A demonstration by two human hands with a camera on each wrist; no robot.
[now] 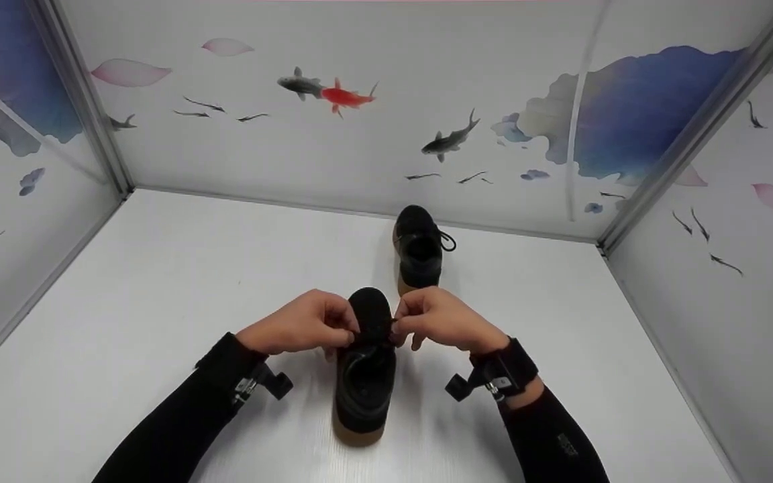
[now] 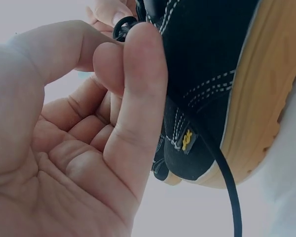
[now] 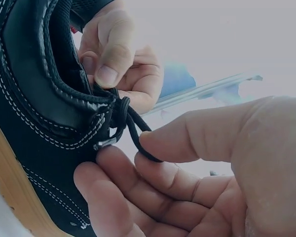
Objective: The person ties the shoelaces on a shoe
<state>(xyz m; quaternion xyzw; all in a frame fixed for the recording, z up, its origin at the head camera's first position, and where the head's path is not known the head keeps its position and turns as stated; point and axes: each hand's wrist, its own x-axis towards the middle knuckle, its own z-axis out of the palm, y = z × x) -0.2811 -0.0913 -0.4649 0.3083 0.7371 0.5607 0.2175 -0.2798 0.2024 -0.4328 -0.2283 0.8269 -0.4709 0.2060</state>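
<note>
A black shoe (image 1: 362, 414) with white stitching and a tan sole stands on the white surface, toe pointing away, between both hands. My left hand (image 1: 302, 325) is at its left side, thumb and forefinger pinching the shoelace by the knot. One length of black shoelace (image 2: 228, 175) hangs from there past the shoe's side. On the opposite side my right hand (image 1: 450, 323) pinches a lace loop (image 3: 134, 133) between thumb and forefinger, its other fingers loosely bent by the shoe. The knot (image 3: 121, 112) shows close to the shoe's opening, between the hands.
A second black shoe (image 1: 415, 225) stands just beyond, near the back wall, a lace loop sticking out on its right. White panels (image 1: 359, 154) printed with fish and petals enclose the surface at the back and both sides. Each wrist wears a strapped camera mount (image 1: 504, 369).
</note>
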